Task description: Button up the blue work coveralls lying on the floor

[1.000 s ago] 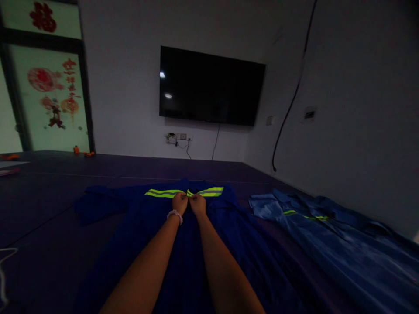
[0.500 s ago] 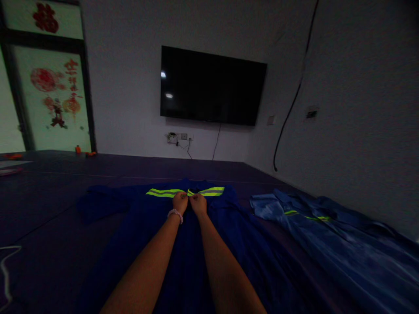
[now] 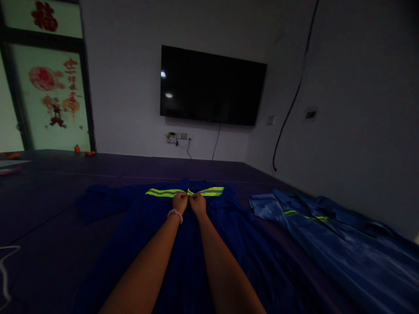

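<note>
A dark blue work jacket (image 3: 140, 235) lies spread flat in front of me, its sleeve stretched out to the left. A yellow-green reflective stripe (image 3: 211, 191) runs across its chest. At the front opening, my left hand (image 3: 180, 202) pinches the jacket's edge, a pink band around its wrist. Close beside it, my right hand (image 3: 198, 204) is closed on the other edge at the same spot. The fingertips nearly meet, and whatever small part lies between them is too dark to make out.
A second, lighter blue garment (image 3: 314, 235) with yellow stripes lies on the right, along the wall. A white cable (image 3: 5, 270) curls at the left edge. Small orange objects (image 3: 77, 148) stand near the door. A television (image 3: 212, 85) hangs on the far wall.
</note>
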The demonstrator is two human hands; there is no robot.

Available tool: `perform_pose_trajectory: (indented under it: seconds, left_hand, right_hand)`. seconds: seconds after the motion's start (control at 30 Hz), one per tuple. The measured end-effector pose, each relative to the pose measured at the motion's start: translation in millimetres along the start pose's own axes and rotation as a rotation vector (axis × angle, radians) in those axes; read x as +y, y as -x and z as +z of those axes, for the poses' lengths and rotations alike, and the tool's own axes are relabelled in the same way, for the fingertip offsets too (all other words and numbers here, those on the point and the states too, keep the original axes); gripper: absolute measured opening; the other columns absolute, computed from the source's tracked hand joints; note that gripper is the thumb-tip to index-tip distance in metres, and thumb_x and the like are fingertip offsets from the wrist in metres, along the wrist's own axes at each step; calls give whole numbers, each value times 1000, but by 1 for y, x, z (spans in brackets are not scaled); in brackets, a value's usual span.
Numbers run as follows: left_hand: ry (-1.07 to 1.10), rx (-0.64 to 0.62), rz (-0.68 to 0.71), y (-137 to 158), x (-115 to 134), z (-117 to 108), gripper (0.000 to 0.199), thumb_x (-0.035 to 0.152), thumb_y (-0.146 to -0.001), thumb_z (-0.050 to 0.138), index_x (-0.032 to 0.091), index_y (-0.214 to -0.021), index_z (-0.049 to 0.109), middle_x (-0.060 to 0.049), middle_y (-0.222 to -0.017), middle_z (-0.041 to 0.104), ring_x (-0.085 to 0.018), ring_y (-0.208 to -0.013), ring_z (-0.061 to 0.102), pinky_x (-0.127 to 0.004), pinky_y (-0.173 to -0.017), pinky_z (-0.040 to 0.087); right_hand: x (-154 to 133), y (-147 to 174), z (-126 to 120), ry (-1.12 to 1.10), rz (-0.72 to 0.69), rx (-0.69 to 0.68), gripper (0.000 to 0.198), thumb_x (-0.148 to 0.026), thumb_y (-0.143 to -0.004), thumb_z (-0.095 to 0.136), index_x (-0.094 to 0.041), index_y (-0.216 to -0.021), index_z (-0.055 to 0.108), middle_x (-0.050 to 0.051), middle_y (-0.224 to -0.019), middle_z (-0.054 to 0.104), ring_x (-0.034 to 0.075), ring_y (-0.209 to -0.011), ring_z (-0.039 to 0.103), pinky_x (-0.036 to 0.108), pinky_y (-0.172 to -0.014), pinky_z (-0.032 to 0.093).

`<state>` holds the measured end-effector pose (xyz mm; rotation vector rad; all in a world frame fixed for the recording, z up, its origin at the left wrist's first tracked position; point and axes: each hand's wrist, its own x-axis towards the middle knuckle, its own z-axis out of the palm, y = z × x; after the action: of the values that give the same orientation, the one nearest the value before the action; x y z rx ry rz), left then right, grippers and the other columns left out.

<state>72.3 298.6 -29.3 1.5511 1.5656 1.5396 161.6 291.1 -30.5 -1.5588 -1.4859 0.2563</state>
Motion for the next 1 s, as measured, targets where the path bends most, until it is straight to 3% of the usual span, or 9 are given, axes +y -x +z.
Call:
perform_pose_trajectory:
  seconds: [1.0]
  left_hand:
    - [-32,-9,35,0,-1,2,18,15,-70,47,16,-67,65,-5,-76,67,-16,-77,61,-27,-74,44]
  right_hand:
    - [1,0,0,20,-6,-12,14,-22,-77,53,-15,-75,65,4,-69,66,14,-68,61,19,-58,39]
